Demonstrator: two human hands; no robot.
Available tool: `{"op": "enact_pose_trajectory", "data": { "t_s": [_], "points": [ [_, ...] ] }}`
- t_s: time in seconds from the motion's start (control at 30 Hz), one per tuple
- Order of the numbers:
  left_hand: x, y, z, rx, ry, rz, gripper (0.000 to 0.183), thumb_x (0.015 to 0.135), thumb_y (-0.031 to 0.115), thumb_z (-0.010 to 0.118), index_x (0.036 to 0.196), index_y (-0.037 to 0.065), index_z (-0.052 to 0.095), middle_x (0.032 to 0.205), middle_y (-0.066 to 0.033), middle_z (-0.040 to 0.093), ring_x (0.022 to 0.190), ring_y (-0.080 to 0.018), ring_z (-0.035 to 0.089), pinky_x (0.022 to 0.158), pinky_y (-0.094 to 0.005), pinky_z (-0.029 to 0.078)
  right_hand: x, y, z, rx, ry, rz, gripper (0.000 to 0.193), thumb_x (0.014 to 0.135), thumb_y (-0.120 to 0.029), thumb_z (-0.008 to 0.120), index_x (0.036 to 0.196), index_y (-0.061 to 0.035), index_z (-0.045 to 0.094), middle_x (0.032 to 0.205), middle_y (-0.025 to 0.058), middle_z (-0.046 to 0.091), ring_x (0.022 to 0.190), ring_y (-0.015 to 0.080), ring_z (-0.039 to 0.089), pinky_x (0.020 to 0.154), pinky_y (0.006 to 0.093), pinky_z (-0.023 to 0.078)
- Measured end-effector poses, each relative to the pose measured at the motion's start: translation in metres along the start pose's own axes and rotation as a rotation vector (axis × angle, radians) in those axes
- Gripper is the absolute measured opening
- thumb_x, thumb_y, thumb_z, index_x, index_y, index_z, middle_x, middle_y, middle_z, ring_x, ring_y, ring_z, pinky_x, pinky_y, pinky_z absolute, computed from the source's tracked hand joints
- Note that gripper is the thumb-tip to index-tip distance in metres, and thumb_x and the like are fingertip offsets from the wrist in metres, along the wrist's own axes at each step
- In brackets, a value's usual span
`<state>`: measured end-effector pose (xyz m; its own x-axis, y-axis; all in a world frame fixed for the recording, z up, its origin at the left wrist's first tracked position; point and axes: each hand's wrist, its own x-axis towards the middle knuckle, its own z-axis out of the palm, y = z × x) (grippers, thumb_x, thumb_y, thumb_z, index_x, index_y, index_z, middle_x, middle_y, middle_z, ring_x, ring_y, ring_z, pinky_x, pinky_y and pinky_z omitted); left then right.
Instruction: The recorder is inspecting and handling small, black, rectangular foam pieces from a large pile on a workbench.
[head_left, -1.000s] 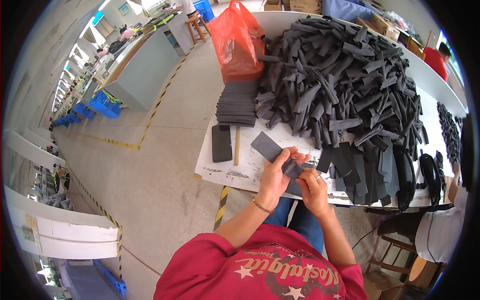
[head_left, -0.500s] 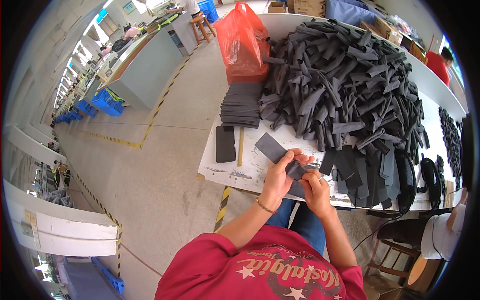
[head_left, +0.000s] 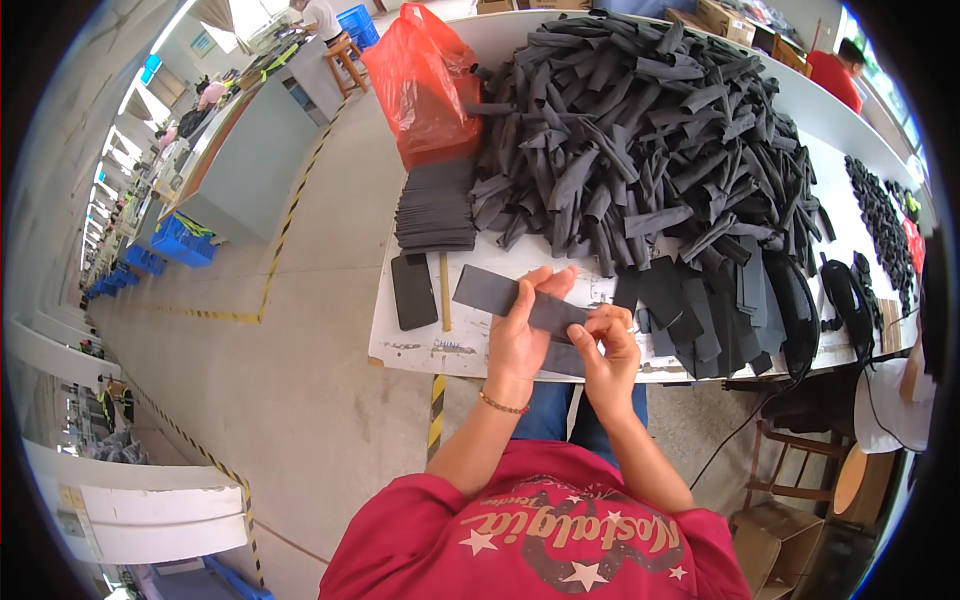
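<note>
A dark grey fabric strip (head_left: 482, 290) stretches flat between my hands, above the near edge of the white table. My left hand (head_left: 518, 335) grips it, thumb on top and fingers beneath. My right hand (head_left: 612, 355) pinches its right end between thumb and fingers. Below it, between my hands, another dark flat piece (head_left: 565, 358) partly shows. Beyond them rises a big heap of rolled dark fabric pieces (head_left: 620, 140). Flat dark strips (head_left: 690, 315) lie loosely right of my right hand. A neat stack of dark strips (head_left: 435, 208) sits to the left.
On the white table (head_left: 400, 350), a black phone (head_left: 414, 292) lies beside a thin wooden stick (head_left: 446, 290). A red plastic bag (head_left: 425, 90) stands behind the stack. Black curved objects (head_left: 795, 310) lie at right. Another person (head_left: 890, 400) sits close by on the right.
The strip was bent at its right end and now lies straighter between my hands. My right hand has moved apart from my left. The whole view has shifted slightly.
</note>
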<state>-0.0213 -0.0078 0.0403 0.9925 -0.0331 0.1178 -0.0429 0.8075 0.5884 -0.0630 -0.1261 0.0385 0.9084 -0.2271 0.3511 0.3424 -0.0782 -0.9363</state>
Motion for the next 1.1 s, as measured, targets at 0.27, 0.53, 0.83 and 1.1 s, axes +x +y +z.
{"op": "enact_pose_trajectory", "data": {
  "t_s": [0.27, 0.53, 0.83, 1.1],
  "points": [
    [-0.006, 0.014, -0.002, 0.023, 0.141, 0.009, 0.034, 0.095, 0.026, 0.059, 0.117, 0.0, 0.059, 0.107, -0.0154, 0.066, 0.105, -0.0317, 0.062, 0.093, -0.0471, 0.05, 0.016, -0.019, -0.019, -0.201, -0.076, -0.227, 0.01, 0.083, -0.002, 0.07, 0.087, -0.001, 0.06, 0.079, 0.0066, 0.061, 0.069, 0.0172, 0.056, 0.062, 0.0272, 0.046],
    [-0.007, 0.025, -0.029, 0.034, 0.333, -0.044, 0.024, 0.092, 0.017, 0.063, 0.104, -0.004, 0.062, 0.095, -0.0178, 0.067, 0.087, -0.0312, 0.067, 0.085, -0.0448, 0.054, 0.011, -0.007, -0.022, -0.151, -0.109, 0.027, 0.008, 0.083, -0.001, 0.07, 0.084, -0.0004, 0.061, 0.076, 0.0058, 0.063, 0.067, 0.0135, 0.056, 0.062, 0.0258, 0.046],
    [0.033, 0.025, -0.068, 0.538, 0.457, 0.121, 0.03, 0.095, 0.025, 0.059, 0.102, -0.004, 0.063, 0.088, -0.013, 0.068, 0.079, -0.0198, 0.067, 0.072, -0.03, 0.055, 0.015, 0.063, -0.036, -0.209, -0.009, 0.348, 0.012, 0.088, -0.012, 0.068, 0.086, -0.0004, 0.065, 0.064, -0.0037, 0.056, 0.059, 0.0032, 0.043, 0.052, 0.0221, 0.036],
    [0.068, -0.015, -0.068, 0.89, 0.2, -0.012, 0.019, 0.091, 0.015, 0.065, 0.097, -0.002, 0.067, 0.082, -0.0047, 0.068, 0.073, -0.0087, 0.063, 0.064, -0.0221, 0.05, 0.027, 0.09, -0.057, -0.781, 0.063, 0.152, 0.019, 0.087, -0.021, 0.065, 0.088, -0.0032, 0.058, 0.085, 0.0144, 0.062, 0.078, 0.0342, 0.062, 0.063, 0.0432, 0.049]
  ]
}}
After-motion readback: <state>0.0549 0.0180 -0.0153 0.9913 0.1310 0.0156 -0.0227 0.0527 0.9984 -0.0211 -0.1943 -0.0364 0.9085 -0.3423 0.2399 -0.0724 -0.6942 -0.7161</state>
